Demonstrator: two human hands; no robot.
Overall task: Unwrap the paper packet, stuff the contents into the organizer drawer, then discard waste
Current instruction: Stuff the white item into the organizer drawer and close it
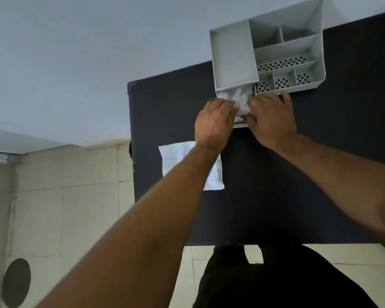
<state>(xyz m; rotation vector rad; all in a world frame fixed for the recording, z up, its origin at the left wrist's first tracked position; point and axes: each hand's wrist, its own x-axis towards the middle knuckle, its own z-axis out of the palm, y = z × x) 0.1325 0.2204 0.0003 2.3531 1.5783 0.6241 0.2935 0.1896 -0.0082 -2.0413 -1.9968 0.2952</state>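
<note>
Stuffing step: left hand [215, 122] and right hand [271, 117] press, fingers curled, on white fluff [239, 101] in the pulled-out drawer [240, 125]. Next, likely bin the opened paper [176, 156]

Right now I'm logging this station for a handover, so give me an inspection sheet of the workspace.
Surface: dark matte tabletop, bare in the near half.
Job's things: grey plastic desk organizer at the far edge; its pulled-out drawer holds white fluffy stuffing; flat white paper wrapper lies under the left forearm.
Clutter: nothing seen.
Grips: left hand and right hand both press on the stuffing.
Cables: nothing seen.
Surroundings: pale wall, tiled floor, round dark floor patch.
</note>
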